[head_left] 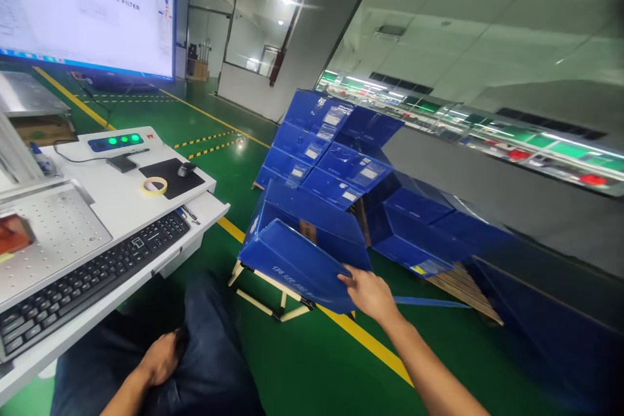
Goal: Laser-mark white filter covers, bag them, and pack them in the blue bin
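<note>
My right hand [369, 290] reaches out to an open blue box [292, 263] beside the desk. Its thumb and fingers close on the edge of the near flap. The box, made of what looks like corrugated plastic sheet, rests on a low stand of pale tubes [256, 302] with dark joints. Part of a brown surface shows inside; the rest of the contents is hidden. My left hand [163, 357] lies on my lap with curled fingers. Something dark shows by its fingertips, too unclear to name.
On the white desk [127, 175] at left are a keyboard [97, 276], a mouse [186, 169], a tape roll [154, 186] and a button panel [117, 141]. A monitor [88, 19] stands behind. Stacked blue boxes [312, 143] and a wooden pallet [465, 286] lie beyond the open box.
</note>
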The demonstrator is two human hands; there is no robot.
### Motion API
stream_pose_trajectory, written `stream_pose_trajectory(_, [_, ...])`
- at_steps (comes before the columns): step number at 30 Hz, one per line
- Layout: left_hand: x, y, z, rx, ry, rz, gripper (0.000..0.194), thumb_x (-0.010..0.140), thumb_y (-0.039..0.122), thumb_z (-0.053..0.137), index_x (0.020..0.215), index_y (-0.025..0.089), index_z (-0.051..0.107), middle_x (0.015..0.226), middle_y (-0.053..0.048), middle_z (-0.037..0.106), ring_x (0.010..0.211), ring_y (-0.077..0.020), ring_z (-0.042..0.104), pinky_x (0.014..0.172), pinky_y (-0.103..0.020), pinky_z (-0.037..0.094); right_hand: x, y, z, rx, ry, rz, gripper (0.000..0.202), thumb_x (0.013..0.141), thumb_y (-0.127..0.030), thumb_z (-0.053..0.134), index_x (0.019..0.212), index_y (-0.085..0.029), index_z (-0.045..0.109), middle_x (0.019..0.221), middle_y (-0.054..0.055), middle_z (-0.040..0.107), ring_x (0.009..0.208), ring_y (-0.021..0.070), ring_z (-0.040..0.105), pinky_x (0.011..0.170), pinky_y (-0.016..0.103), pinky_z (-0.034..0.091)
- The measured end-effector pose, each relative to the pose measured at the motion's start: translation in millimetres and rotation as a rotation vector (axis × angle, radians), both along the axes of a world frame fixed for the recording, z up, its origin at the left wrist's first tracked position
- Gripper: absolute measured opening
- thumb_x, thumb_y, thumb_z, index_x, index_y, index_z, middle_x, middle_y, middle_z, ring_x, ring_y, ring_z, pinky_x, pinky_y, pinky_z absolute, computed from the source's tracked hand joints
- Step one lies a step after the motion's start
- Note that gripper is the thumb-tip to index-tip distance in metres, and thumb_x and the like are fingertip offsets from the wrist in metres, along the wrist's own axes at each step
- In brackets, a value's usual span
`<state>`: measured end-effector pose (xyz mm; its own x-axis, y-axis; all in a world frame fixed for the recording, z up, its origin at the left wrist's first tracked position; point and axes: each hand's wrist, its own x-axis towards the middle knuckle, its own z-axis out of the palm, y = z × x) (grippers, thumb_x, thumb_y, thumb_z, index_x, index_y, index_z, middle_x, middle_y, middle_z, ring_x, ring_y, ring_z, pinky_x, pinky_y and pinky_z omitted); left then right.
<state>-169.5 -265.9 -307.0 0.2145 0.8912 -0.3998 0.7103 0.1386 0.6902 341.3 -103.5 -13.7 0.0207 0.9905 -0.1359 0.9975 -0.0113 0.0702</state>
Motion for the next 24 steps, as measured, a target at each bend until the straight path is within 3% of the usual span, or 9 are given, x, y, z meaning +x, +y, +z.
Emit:
stream_pose_trajectory(5, [-3,-5,10.2,0.030,-0.002,-0.019,0.034,0.105,0.031,0.044,0.115,0.023,0.076,0.114,-0.010,0.081,0.109,-0.0243,0.075,0.094,-0.029,0.051,-5,21,11.8,0.034,-0.021,-0.028,0.043,0.103,-0.025,0.053,0.140,-0.019,0.075,0.124,0.018,0.081,0.119,0.0362,0.076,0.099,0.042,0.055])
stream_pose_trajectory(9, [-2,-8,15.7,0.058,-0.007,-0.010,0.034,0.104,0.027,0.044,0.117,0.022,0.074,0.115,-0.010,0.080,0.110,-0.0244,0.075,0.094,-0.030,0.051,3,56,37.7,-0.029,0.050,0.085,0.033,0.094,-0.022,0.068,0.125,-0.023,0.081,0.119,0.009,0.084,0.119,0.0281,0.076,0.098,0.031,0.054])
stream_pose_trajectory(12, [0,-12,12.4,0.057,-0.005,0.019,0.035,0.104,0.026,0.042,0.121,0.020,0.072,0.118,-0.012,0.080,0.114,-0.0251,0.074,0.098,-0.032,0.051,12,74,47.9,-0.101,0.075,0.171,0.048,0.077,-0.007,0.077,0.120,-0.028,0.083,0.110,0.000,0.086,0.111,0.0230,0.078,0.095,0.025,0.053])
stream_pose_trajectory(14, [0,-14,8.9,0.044,0.001,0.039,0.035,0.103,0.025,0.043,0.122,0.020,0.071,0.121,-0.012,0.079,0.116,-0.0256,0.073,0.101,-0.033,0.051,18,86,47.5,-0.096,0.056,0.194,0.051,0.075,-0.002,0.075,0.118,-0.029,0.084,0.111,-0.001,0.086,0.114,0.0224,0.078,0.096,0.025,0.053])
stream_pose_trajectory(18, [-2,-12,6.6,0.016,-0.032,0.066,0.035,0.105,0.029,0.040,0.112,0.022,0.074,0.112,-0.011,0.080,0.106,-0.0252,0.075,0.092,-0.031,0.052,30,108,35.5,0.032,-0.031,0.124,0.049,0.088,-0.005,0.063,0.128,-0.026,0.081,0.115,0.008,0.085,0.117,0.0295,0.078,0.098,0.033,0.056])
stream_pose_trajectory(20, [-3,-7,8.0,-0.004,-0.060,0.071,0.036,0.106,0.031,0.041,0.107,0.022,0.075,0.106,-0.010,0.081,0.100,-0.0244,0.076,0.088,-0.030,0.052,40,105,22.9,0.090,-0.062,0.070,0.057,0.089,-0.005,0.059,0.140,-0.023,0.076,0.112,0.013,0.085,0.113,0.0331,0.079,0.098,0.039,0.058])
stream_pose_trajectory(22, [-3,0,9.3,-0.032,-0.078,0.064,0.035,0.105,0.033,0.043,0.107,0.022,0.076,0.105,-0.010,0.081,0.100,-0.0246,0.076,0.088,-0.030,0.052,52,84,-0.3,0.119,-0.071,0.035,0.066,0.087,-0.004,0.057,0.149,-0.024,0.070,0.117,0.012,0.084,0.113,0.0322,0.079,0.099,0.040,0.060])
stream_pose_trajectory(24, [-2,7,9.0,-0.055,-0.095,0.044,0.035,0.104,0.036,0.045,0.111,0.023,0.077,0.109,-0.010,0.082,0.104,-0.0259,0.076,0.091,-0.031,0.053,60,41,-40.1,0.144,-0.056,0.026,0.073,0.086,-0.003,0.055,0.152,-0.031,0.067,0.133,0.009,0.080,0.119,0.0281,0.077,0.101,0.037,0.061])
